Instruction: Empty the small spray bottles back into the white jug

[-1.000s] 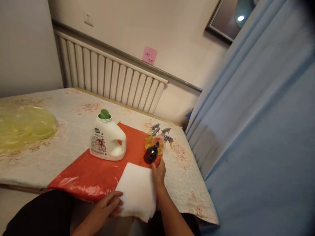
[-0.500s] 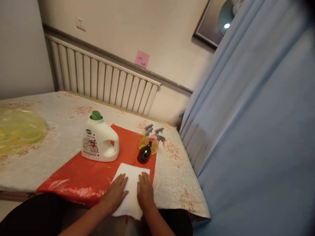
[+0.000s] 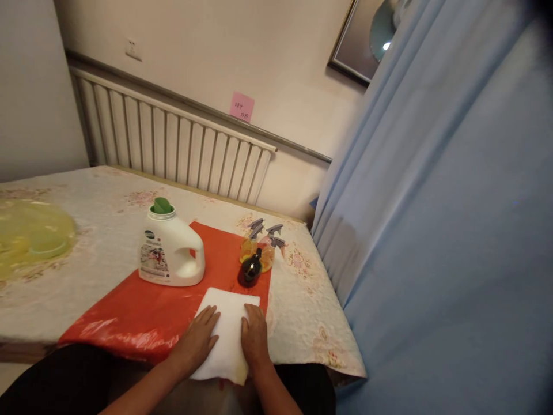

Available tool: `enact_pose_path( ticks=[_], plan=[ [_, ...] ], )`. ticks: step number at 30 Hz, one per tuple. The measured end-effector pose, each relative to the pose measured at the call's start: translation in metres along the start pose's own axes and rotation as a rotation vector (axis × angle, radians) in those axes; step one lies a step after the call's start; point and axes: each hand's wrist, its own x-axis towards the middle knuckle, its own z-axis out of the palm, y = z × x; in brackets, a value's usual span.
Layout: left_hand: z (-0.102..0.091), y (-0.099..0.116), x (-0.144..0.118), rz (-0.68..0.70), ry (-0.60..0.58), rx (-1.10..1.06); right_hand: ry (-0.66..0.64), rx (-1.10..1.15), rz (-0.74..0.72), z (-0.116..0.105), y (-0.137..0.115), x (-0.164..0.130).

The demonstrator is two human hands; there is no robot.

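A folded white cloth (image 3: 228,331) lies on the red plastic sheet (image 3: 125,317), its near end hanging past the front edge. My left hand (image 3: 197,337) rests flat along the cloth's left side, fingers stretched out. On the right side lies my right hand (image 3: 254,337), its fingers extended over the cloth's edge. Just beyond the cloth stands a small dark bottle (image 3: 250,270), with several spray bottles (image 3: 266,253) with grey triggers behind it. A large white detergent jug (image 3: 170,251) with a green piece in its mouth stands upright to the left.
The sheet lies on a bed with a floral cover (image 3: 311,323). A transparent yellow plastic item (image 3: 37,236) sits at the far left. Behind are a radiator (image 3: 173,138) and a pink note (image 3: 242,107) on the wall. A blue curtain (image 3: 440,230) hangs along the right.
The view has shifted slightly, so most things sit a little further left. Both hands stay flat on the white cloth, in nearly the same place.
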Motion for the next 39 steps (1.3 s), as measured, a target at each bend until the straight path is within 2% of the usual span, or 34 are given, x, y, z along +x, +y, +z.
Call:
enact_pose_path(
  ticks=[4,7,10,28,34,39],
  plan=[
    [-0.018,0.01,0.004,-0.035,0.055,-0.046,0.074,0.086,0.166,-0.017,-0.027,0.007],
    [-0.034,0.021,0.007,-0.138,0.023,-0.089,0.032,0.215,0.253,-0.026,-0.048,0.013],
    [-0.042,0.028,0.008,-0.226,-0.02,-0.089,-0.005,0.259,0.269,-0.026,-0.058,0.016],
    [-0.046,0.024,0.005,-0.253,-0.072,-0.12,-0.035,0.188,0.221,-0.007,-0.05,0.01],
    [-0.041,0.017,0.002,-0.268,-0.056,-0.216,-0.082,0.199,0.248,-0.002,-0.05,0.013],
    [-0.036,0.001,-0.007,-0.256,-0.002,-0.374,-0.129,0.261,0.219,0.002,-0.054,0.027]
  ],
)
